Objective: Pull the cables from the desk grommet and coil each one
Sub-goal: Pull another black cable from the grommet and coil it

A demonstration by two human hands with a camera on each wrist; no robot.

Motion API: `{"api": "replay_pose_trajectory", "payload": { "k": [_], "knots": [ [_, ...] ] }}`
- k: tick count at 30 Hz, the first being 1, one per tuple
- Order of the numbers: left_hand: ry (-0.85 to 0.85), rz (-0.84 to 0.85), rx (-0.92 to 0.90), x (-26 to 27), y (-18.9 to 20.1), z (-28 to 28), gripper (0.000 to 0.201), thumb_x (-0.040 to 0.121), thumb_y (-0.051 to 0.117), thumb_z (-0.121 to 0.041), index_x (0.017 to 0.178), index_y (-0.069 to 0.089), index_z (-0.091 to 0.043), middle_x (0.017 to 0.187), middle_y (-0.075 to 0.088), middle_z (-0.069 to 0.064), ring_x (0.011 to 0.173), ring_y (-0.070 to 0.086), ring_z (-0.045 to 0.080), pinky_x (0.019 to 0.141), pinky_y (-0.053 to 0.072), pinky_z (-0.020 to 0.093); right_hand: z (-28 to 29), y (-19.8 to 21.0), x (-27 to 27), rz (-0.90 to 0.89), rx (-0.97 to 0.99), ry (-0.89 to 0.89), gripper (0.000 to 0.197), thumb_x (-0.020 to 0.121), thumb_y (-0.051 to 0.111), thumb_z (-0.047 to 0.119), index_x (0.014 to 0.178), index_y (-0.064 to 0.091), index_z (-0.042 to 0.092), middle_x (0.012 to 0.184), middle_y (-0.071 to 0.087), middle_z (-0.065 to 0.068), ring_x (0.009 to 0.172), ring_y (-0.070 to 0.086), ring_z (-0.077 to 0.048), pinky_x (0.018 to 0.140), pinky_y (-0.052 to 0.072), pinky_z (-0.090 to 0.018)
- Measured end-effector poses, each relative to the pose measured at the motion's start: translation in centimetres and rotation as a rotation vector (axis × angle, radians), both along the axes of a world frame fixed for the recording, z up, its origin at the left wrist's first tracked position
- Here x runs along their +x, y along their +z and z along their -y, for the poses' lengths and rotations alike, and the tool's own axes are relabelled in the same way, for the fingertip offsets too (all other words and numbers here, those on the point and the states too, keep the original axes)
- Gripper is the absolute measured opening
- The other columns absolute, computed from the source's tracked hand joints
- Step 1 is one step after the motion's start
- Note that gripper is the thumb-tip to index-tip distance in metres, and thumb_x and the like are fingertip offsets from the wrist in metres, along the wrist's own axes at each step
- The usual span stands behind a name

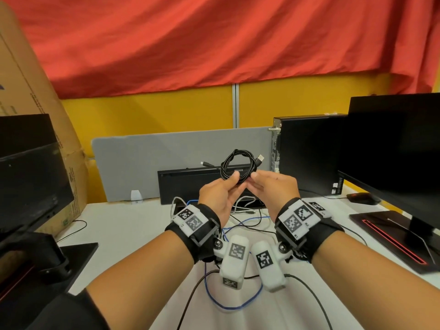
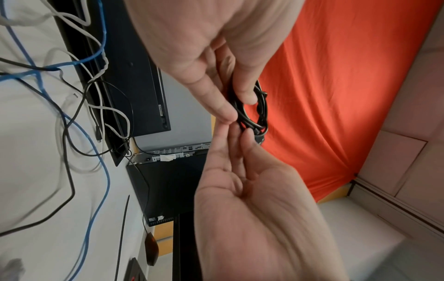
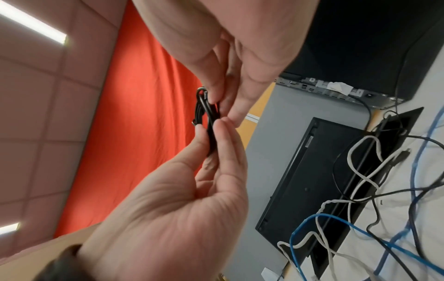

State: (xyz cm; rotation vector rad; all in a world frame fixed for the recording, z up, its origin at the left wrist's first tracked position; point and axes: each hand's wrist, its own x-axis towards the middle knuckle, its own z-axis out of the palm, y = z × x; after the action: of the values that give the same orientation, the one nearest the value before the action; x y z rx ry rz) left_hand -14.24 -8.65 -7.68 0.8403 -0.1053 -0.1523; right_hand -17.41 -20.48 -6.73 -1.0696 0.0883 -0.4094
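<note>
A black USB cable (image 1: 238, 166) is wound into a small coil and held up above the desk, its plug (image 1: 260, 159) sticking out to the right. My left hand (image 1: 234, 179) pinches the coil's lower left, and my right hand (image 1: 254, 175) pinches its lower right. The left wrist view shows the left hand (image 2: 236, 107) gripping the coil (image 2: 260, 106), with the right hand (image 2: 234, 136) just below. The right wrist view has the right hand (image 3: 223, 106) and left hand (image 3: 210, 129) on the coil (image 3: 206, 112). Behind them stands the grommet's raised black lid (image 1: 190, 184).
Loose blue (image 1: 235, 306), white (image 1: 176, 203) and black (image 1: 190, 296) cables sprawl over the white desk below my wrists. A PC tower (image 1: 307, 153), monitor (image 1: 392, 144) and mouse (image 1: 363, 198) stand right. Another monitor (image 1: 31, 182) and a cardboard box (image 1: 35, 103) are left.
</note>
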Motion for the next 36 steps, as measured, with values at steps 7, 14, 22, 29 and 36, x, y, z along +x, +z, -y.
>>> {"api": "replay_pose_trajectory", "payload": {
  "k": [7,14,22,29,36],
  "knots": [
    [-0.064,0.03,0.058,0.2,-0.2,-0.2,0.015,0.087,0.065,0.004,0.1,0.063,0.012,0.105,0.07,0.023,0.098,0.071,0.028,0.088,0.057,0.034,0.6,0.7,-0.1,-0.01,-0.161,0.027,0.023,0.076,0.078,0.001,0.095,0.07,-0.009,0.093,0.074,-0.021,0.092,0.072,-0.028,0.089,0.057,-0.036],
    [0.031,0.055,0.483,1.4,0.4,-2.1,0.047,0.079,0.078,-0.013,0.119,0.055,-0.007,0.11,0.066,0.011,0.095,0.067,0.023,0.073,0.059,0.031,2.1,1.5,0.5,-0.067,-0.611,-0.138,0.015,0.073,0.081,0.009,0.067,0.072,0.019,0.069,0.074,0.001,0.075,0.074,-0.016,0.081,0.059,-0.034],
    [0.425,0.484,1.008,2.5,0.9,-2.7,0.071,0.077,0.075,-0.016,0.135,0.039,-0.035,0.134,0.042,0.001,0.124,0.039,0.02,0.099,0.039,0.034,2.8,1.9,0.6,-0.057,-1.026,-0.298,0.028,0.08,0.074,0.014,0.108,0.073,0.013,0.096,0.074,-0.002,0.088,0.067,-0.013,0.086,0.053,-0.025],
    [0.155,0.746,1.149,1.5,2.3,-2.1,0.053,0.092,0.064,-0.019,0.142,0.047,-0.022,0.125,0.064,-0.006,0.089,0.057,0.004,0.083,0.048,0.012,2.6,2.0,0.2,0.011,-1.231,-0.257,0.017,0.082,0.067,0.009,0.095,0.077,0.015,0.079,0.074,-0.003,0.078,0.068,-0.016,0.07,0.053,-0.021],
    [0.092,0.836,1.155,1.6,2.4,-2.3,0.053,0.087,0.068,-0.004,0.131,0.058,-0.031,0.089,0.071,0.006,0.075,0.068,0.019,0.085,0.056,0.031,2.2,1.5,0.2,-0.049,-1.159,-0.116,0.029,0.087,0.068,0.01,0.116,0.066,0.016,0.085,0.065,-0.001,0.077,0.062,-0.013,0.07,0.05,-0.024]
  ]
}}
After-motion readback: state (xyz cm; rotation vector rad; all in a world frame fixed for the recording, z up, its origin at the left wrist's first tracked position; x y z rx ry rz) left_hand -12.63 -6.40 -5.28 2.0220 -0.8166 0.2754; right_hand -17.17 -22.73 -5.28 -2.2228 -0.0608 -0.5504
